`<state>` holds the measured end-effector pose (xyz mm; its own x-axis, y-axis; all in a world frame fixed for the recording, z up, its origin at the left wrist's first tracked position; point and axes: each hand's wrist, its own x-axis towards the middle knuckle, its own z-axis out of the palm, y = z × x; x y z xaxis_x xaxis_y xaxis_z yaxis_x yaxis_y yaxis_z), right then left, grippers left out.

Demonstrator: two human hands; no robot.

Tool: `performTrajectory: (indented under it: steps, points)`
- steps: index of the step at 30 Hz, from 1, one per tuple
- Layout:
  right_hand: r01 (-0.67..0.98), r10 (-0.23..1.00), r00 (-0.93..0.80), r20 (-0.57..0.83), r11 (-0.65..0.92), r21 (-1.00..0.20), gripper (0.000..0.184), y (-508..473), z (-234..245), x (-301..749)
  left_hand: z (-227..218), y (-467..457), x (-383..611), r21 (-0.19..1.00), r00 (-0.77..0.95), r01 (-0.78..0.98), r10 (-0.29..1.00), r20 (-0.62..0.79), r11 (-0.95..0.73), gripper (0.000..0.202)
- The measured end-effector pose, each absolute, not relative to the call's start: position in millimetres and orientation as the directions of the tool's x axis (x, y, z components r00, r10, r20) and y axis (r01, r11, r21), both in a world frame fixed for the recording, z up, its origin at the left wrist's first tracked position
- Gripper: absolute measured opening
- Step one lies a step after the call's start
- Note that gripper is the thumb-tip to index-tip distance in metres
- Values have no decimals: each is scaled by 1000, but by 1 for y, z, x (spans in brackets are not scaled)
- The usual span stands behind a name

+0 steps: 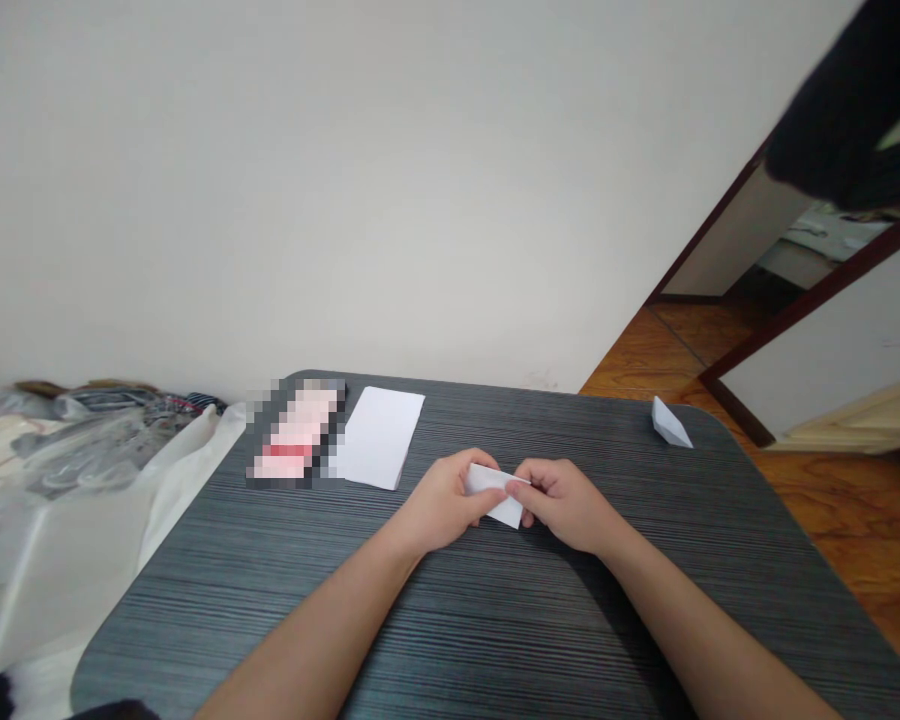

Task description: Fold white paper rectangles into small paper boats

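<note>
Both my hands meet over the middle of a dark striped table (495,620). Between them is a small folded piece of white paper (499,492). My left hand (446,505) has its fingers curled round the paper's left end. On the paper's right end, my right hand (562,503) pinches with fingers closed. The paper is held just above the tabletop, partly hidden by my fingers.
A stack of white paper sheets (379,436) lies at the table's far left, beside a blurred pink and white object (294,434). A finished folded paper shape (670,423) sits near the far right corner. Clothes and plastic bags (82,440) pile up left of the table. Wooden floor (855,520) lies to the right.
</note>
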<state>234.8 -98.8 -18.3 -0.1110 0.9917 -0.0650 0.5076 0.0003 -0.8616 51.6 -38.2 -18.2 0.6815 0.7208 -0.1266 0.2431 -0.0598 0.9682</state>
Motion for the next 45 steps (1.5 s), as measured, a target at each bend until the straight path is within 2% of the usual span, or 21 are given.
performTrajectory:
  steps: [12, 16, 21, 39, 45]
  points:
    - [466, 993, -86, -76, -28, -885, 26, -98, -20, 237, -24, -36, 52, 982, 679, 188, 723, -124, -8, 24]
    - [440, 994, -62, -92, -56, -896, 25, -98, -24, 241, -22, -36, 52, 990, 708, 143, 698, -109, 9, 14]
    - [411, 993, -67, -102, -66, -909, 25, -98, -26, 242, -21, -37, 53, 995, 720, 81, 686, -102, 62, 18]
    - [361, 990, -58, -129, -100, -927, 26, -98, -27, 241, -18, -36, 52, 994, 703, 109, 707, -83, 9, 31]
    - [405, 992, -93, -90, -45, -913, 25, -99, -24, 237, -20, -37, 51, 988, 715, 135, 684, -145, 68, 23]
